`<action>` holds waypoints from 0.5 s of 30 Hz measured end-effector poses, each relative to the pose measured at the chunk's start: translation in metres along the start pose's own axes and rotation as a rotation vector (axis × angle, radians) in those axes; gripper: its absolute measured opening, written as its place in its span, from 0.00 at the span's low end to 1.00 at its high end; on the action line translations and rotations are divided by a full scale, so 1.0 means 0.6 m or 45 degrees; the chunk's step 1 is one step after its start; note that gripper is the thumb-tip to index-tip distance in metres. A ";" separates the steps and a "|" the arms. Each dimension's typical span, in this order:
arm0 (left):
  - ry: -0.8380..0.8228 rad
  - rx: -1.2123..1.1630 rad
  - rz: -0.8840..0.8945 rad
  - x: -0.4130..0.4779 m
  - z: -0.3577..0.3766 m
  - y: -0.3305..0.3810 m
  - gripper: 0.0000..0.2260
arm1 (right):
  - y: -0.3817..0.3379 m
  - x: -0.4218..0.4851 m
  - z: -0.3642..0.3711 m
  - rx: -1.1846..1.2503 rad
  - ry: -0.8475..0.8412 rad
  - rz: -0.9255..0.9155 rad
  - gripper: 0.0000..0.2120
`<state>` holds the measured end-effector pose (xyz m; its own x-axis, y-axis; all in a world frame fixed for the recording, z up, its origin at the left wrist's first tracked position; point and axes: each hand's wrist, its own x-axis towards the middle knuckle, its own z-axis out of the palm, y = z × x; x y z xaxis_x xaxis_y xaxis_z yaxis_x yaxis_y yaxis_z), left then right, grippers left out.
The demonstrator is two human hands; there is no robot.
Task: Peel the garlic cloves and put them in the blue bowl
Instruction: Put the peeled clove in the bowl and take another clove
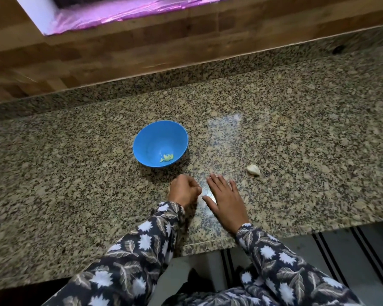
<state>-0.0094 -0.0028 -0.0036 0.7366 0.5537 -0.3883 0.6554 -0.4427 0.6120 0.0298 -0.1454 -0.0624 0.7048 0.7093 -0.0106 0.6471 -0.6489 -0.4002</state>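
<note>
My patterned sleeves
Left sleeve [142,239] and right sleeve [274,257] are dark navy, printed with white flowers and beige leaves, ending at my left hand [184,192] and right hand [227,200].

Blue bowl [155,138] sits upright on the counter [75,173], w/ a few peeled cloves [166,158] in the bottom, small & pale yellow-green. One unpeeled clove [253,169] lies on the counter to the bowl's right & a bit nearer, well apart, skin whitish. Also a white bit [201,200] at the left hand's [184,191] curled fingers, mostly hidden, can't tell if clove or skin.
</note>
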 end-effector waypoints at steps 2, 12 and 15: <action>-0.179 -0.400 -0.167 0.004 -0.006 0.000 0.06 | 0.000 0.000 0.000 -0.005 -0.004 -0.006 0.28; 0.115 0.189 0.152 -0.009 0.007 -0.003 0.05 | 0.001 0.001 0.003 0.005 0.008 -0.004 0.28; 0.117 0.026 0.116 -0.007 0.010 -0.008 0.04 | 0.002 0.000 0.002 0.078 0.028 -0.012 0.28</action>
<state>-0.0143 -0.0072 -0.0090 0.7755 0.5725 -0.2660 0.5901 -0.5078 0.6275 0.0302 -0.1454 -0.0640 0.7056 0.7084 0.0135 0.6351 -0.6239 -0.4554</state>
